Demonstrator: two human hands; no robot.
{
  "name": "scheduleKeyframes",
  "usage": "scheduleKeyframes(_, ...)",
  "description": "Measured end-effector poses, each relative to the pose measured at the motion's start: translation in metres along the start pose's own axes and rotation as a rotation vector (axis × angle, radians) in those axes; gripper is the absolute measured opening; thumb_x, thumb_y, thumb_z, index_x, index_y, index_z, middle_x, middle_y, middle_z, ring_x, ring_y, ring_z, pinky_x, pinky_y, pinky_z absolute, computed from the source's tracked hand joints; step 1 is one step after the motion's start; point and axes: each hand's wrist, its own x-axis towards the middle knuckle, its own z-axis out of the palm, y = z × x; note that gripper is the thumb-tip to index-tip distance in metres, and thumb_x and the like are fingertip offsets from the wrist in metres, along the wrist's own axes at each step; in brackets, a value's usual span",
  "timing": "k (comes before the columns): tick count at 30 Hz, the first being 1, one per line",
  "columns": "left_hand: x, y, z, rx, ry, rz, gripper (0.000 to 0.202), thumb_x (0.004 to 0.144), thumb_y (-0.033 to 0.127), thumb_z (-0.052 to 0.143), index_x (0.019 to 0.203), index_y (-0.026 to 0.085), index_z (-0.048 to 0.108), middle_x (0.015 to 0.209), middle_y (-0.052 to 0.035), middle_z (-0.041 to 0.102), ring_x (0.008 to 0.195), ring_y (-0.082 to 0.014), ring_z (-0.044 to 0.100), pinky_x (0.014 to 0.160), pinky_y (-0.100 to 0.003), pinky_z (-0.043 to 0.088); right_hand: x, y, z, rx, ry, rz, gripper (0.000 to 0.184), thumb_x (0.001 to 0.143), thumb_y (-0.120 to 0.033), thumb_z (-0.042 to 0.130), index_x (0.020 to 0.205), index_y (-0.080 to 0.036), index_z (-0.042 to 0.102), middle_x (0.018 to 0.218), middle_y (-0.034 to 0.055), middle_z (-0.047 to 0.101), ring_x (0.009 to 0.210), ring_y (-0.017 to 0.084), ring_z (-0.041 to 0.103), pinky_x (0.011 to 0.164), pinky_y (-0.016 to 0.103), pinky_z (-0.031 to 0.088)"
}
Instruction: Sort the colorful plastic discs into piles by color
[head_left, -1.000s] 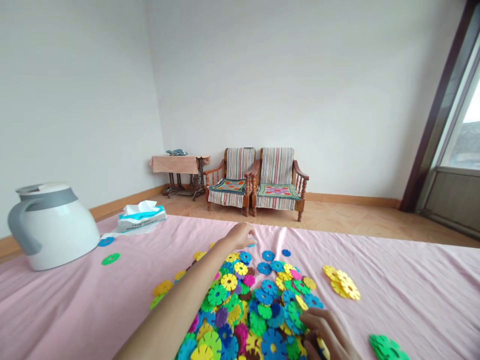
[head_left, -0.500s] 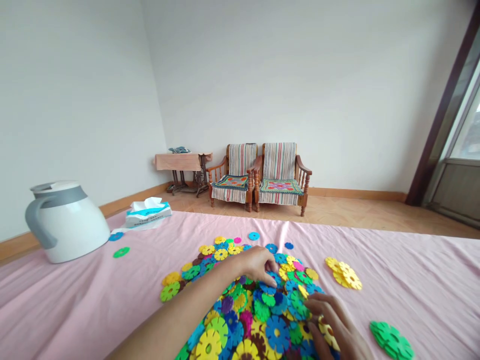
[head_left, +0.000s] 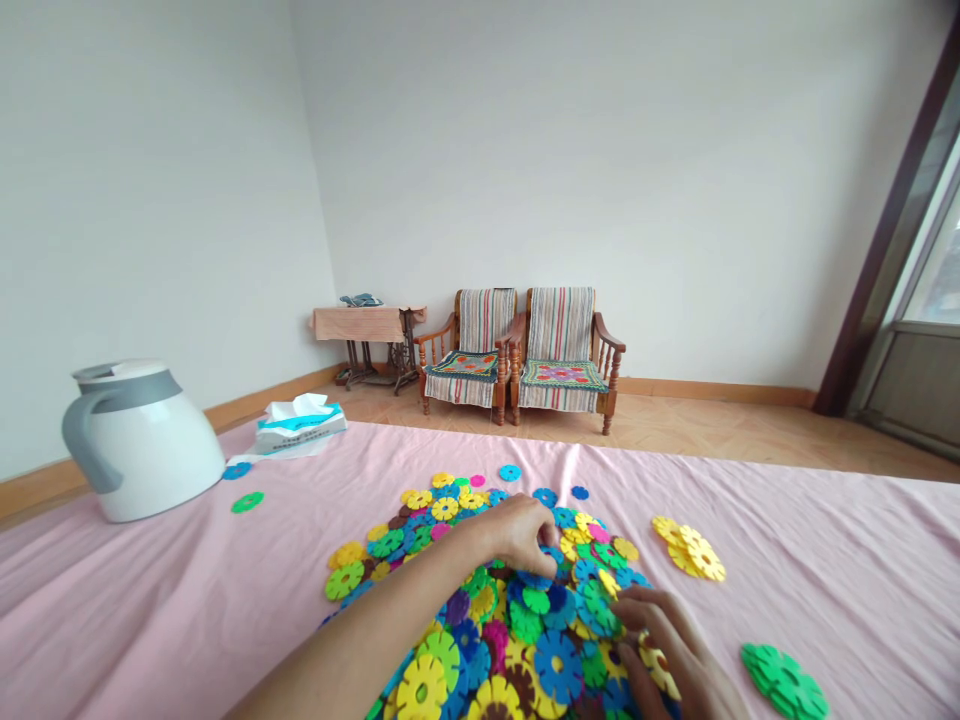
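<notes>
A heap of plastic snowflake discs [head_left: 556,665] in blue, yellow, green, pink, purple and brown lies in front of me. My left hand [head_left: 517,532] reaches across the heap, its fingers and thumb curled closed at a blue snowflake disc [head_left: 536,580] among the others. At the heap's right edge my right hand [head_left: 671,650] is bent around several yellow snowflake discs [head_left: 660,672], with the thumb and fingers holding them. The hand hides part of these yellow pieces.
Yellow discs [head_left: 688,548] and a row of green discs [head_left: 784,682] lie apart on the pink cloth [head_left: 847,560]. A white jug [head_left: 154,450] and a tissue box [head_left: 301,428] stand at the left. Two wooden armchairs [head_left: 561,340] are beyond the cloth.
My left thumb and fingers have drawn closer together at the blue disc. My right hand keeps its hold on the yellow discs. The view has shifted slightly.
</notes>
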Motion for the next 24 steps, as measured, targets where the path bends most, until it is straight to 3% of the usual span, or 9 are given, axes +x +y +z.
scheduleKeyframes(2, -0.002, -0.004, -0.002, -0.016, 0.037, -0.014, 0.01, 0.07, 0.02, 0.059, 0.067, 0.015, 0.067, 0.062, 0.0026, 0.063, 0.059, -0.0113, 0.054, 0.052, -0.018, 0.035, 0.0, 0.0, 0.0, -0.004, -0.01, 0.005, 0.026, 0.083, -0.012, 0.054, 0.107, -0.023, 0.053, 0.105, 0.0082, 0.062, 0.087, 0.017, 0.07, 0.072, 0.022, 0.058)
scheduleKeyframes(6, -0.006, -0.016, -0.01, -0.052, 0.061, -0.015, 0.024, 0.075, 0.014, 0.051, 0.053, 0.013, 0.061, 0.047, 0.0044, 0.048, 0.05, -0.0089, 0.047, 0.047, -0.018, 0.029, 0.0, -0.001, 0.0, -0.015, -0.009, 0.002, 0.025, 0.084, -0.014, 0.055, 0.107, -0.023, 0.054, 0.105, 0.0083, 0.063, 0.091, 0.019, 0.069, 0.074, 0.023, 0.058)
scheduleKeyframes(10, -0.02, -0.011, -0.017, -0.083, 0.091, 0.009, 0.01, 0.073, 0.021, 0.064, 0.075, 0.014, 0.071, 0.064, 0.0022, 0.059, 0.06, -0.0115, 0.054, 0.055, -0.018, 0.037, 0.001, -0.001, 0.0, -0.011, -0.006, -0.003, 0.022, 0.086, -0.016, 0.053, 0.106, -0.023, 0.054, 0.104, 0.0078, 0.063, 0.092, 0.018, 0.069, 0.075, 0.023, 0.058)
scheduleKeyframes(13, -0.034, 0.006, -0.016, -0.121, 0.09, 0.152, 0.033, 0.069, 0.036, 0.075, 0.097, 0.018, 0.072, 0.086, -0.0027, 0.064, 0.076, -0.0164, 0.059, 0.066, -0.021, 0.043, 0.002, 0.0, -0.001, 0.002, -0.008, -0.008, 0.022, 0.086, -0.015, 0.052, 0.107, -0.023, 0.053, 0.105, 0.0074, 0.063, 0.091, 0.017, 0.069, 0.075, 0.022, 0.058)
scheduleKeyframes(16, -0.045, 0.021, -0.01, -0.057, 0.048, 0.318, 0.041, 0.067, 0.042, 0.078, 0.102, 0.021, 0.07, 0.096, -0.0067, 0.065, 0.092, -0.0227, 0.06, 0.08, -0.029, 0.045, 0.002, -0.001, -0.002, 0.01, -0.007, 0.005, 0.023, 0.085, -0.015, 0.054, 0.106, -0.023, 0.053, 0.104, 0.0068, 0.063, 0.09, 0.016, 0.069, 0.075, 0.022, 0.058)
scheduleKeyframes(20, -0.049, 0.028, -0.004, 0.071, -0.014, 0.287, 0.042, 0.07, 0.04, 0.078, 0.106, 0.02, 0.069, 0.103, -0.0096, 0.065, 0.101, -0.0273, 0.059, 0.09, -0.037, 0.042, 0.002, -0.003, -0.003, 0.006, 0.008, 0.028, 0.021, 0.086, -0.016, 0.052, 0.105, -0.024, 0.054, 0.102, 0.0059, 0.063, 0.09, 0.016, 0.069, 0.074, 0.022, 0.057)
scheduleKeyframes(24, -0.046, 0.025, -0.004, 0.084, -0.071, 0.273, 0.041, 0.073, 0.038, 0.076, 0.109, 0.021, 0.068, 0.099, -0.007, 0.066, 0.102, -0.0265, 0.06, 0.087, -0.034, 0.044, 0.001, -0.003, -0.002, 0.017, -0.003, 0.035, 0.022, 0.085, -0.015, 0.053, 0.105, -0.024, 0.053, 0.103, 0.0063, 0.062, 0.088, 0.016, 0.069, 0.074, 0.023, 0.057)
